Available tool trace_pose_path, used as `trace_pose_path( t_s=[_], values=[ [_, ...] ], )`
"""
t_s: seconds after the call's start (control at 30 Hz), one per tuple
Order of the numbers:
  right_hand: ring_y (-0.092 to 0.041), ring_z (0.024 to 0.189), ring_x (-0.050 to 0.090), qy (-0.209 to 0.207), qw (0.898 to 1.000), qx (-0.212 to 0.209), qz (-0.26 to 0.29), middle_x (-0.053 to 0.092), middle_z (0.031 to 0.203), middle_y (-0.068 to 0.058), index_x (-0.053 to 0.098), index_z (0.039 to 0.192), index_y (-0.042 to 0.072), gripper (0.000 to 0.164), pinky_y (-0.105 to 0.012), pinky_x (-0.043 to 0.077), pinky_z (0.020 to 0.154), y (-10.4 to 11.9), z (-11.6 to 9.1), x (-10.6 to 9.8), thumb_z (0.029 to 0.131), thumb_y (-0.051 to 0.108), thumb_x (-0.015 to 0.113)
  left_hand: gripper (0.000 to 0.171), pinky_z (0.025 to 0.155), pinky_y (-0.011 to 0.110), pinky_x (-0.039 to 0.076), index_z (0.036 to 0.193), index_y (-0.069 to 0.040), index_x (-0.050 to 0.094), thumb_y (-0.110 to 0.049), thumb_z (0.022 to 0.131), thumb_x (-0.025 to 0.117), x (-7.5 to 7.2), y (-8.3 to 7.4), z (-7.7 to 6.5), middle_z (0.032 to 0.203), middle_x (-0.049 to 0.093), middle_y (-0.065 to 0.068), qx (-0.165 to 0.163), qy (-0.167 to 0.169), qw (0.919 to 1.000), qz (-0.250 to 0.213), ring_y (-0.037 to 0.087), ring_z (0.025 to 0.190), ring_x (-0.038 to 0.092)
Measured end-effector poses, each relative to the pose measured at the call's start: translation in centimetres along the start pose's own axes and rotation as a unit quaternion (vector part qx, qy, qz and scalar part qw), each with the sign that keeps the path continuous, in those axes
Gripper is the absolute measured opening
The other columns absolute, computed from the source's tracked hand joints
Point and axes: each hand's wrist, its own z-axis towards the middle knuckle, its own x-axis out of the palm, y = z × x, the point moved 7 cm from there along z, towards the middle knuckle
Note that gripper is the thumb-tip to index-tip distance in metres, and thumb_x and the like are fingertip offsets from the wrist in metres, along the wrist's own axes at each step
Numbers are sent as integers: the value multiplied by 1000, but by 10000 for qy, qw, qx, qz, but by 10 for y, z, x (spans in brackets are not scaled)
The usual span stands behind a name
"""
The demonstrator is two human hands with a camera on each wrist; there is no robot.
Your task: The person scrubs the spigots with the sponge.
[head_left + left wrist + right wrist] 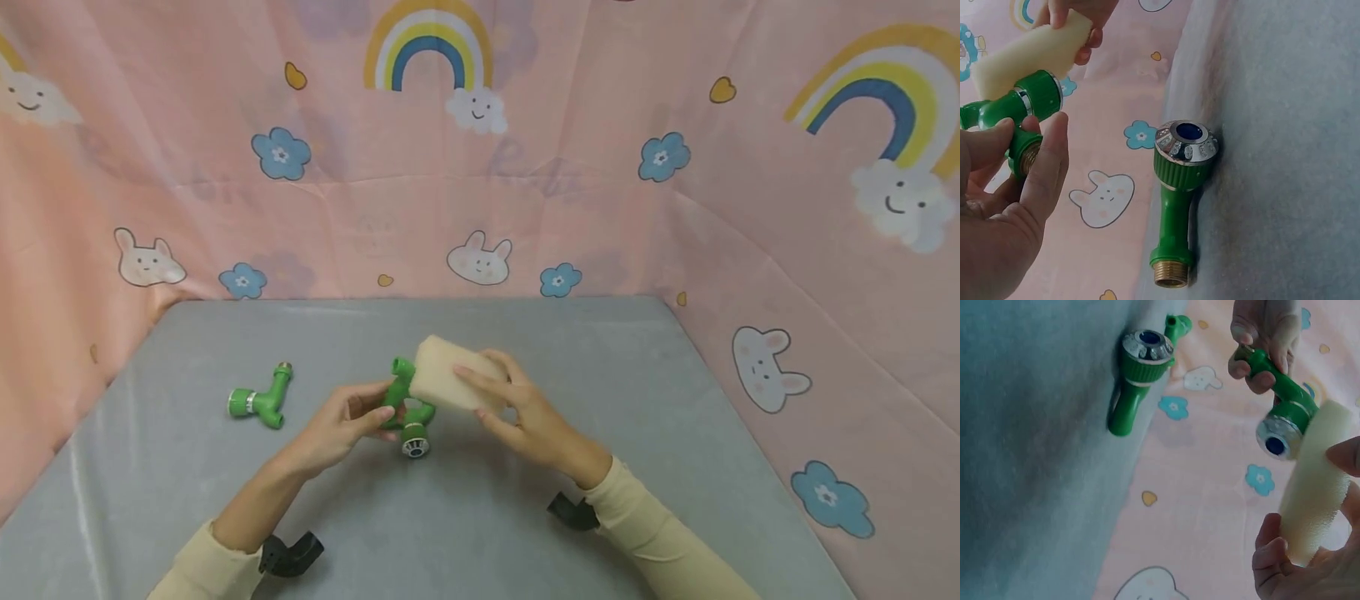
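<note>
My left hand [341, 425] pinches a green plastic faucet [1007, 109] by its brass-threaded end, its knob pointing toward my right hand. A cream-coloured sponge [457, 375] is in my right hand [536, 417], gripped between thumb and fingers. In the head view the sponge covers the held faucet's knob; in the right wrist view its edge meets that chrome-faced knob. Below both hands, a second green faucet [415, 437] lies on the table, its chrome and blue knob end turned toward me. Part of it is hidden behind the left hand and the held faucet.
A third green faucet [262, 404] lies on the grey table [525, 533] at the left. Pink curtains [585, 225] with rainbows, rabbits and flowers enclose the table at the back and sides. A black mount [292, 554] sits at each wrist.
</note>
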Motion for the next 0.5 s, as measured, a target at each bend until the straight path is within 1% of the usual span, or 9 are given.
trace_pose_path(
  t_s=[0.03,0.1,0.17,0.23,0.3,0.37,0.43,0.5],
  values=[
    [-32,124,51,52,9999,90,-34,40,148,-19,55,147,20,54,-39,56,88,-1,0,-1,95,7,64,47,85,35,62,146,12,42,-8,105,52,-1,1,0,116,68,-2,-40,-45,10000,17,5,102,67],
    [-33,121,53,170,9993,304,-143,40,149,-19,56,146,20,53,-40,56,86,-5,0,-2,95,8,64,47,87,32,61,148,11,41,-7,105,51,-4,2,0,122,66,10,-141,-141,9998,67,6,105,66],
    [-32,117,55,253,9979,486,-349,40,149,-20,57,145,21,52,-39,55,83,-9,0,-4,95,9,65,46,90,30,60,148,10,41,-6,106,48,-7,3,1,127,61,24,-256,-197,9994,131,7,108,65],
    [-32,113,56,276,9963,582,-577,41,149,-21,58,145,22,52,-38,54,81,-12,-1,-7,95,10,65,45,91,29,60,149,9,41,-4,106,47,-9,5,2,132,56,33,-363,-221,9989,213,8,110,64],
    [-31,111,56,191,9955,640,-670,41,147,-20,59,144,22,52,-38,52,80,-13,-1,-11,94,10,65,44,90,28,60,149,9,42,-4,106,47,-11,7,2,133,55,37,-487,-296,9979,303,10,110,65],
    [-33,113,55,10,9963,610,-611,42,145,-20,61,142,21,52,-38,51,82,-13,0,-14,92,8,66,44,88,28,61,147,9,44,-6,106,50,-14,8,1,132,56,37,-605,-443,9964,383,11,106,66],
    [-35,118,53,-242,9976,494,-428,42,144,-20,62,140,19,52,-41,52,86,-12,0,-18,90,5,66,44,85,27,61,145,9,46,-9,105,52,-16,9,1,129,58,38,-706,-620,9947,416,11,101,68],
    [-36,122,51,-499,9980,278,-271,42,144,-20,62,139,18,53,-43,54,87,-9,1,-21,89,3,66,44,82,27,62,143,10,49,-11,104,55,-17,10,1,126,60,38,-772,-763,9930,457,13,96,69]
  ],
)
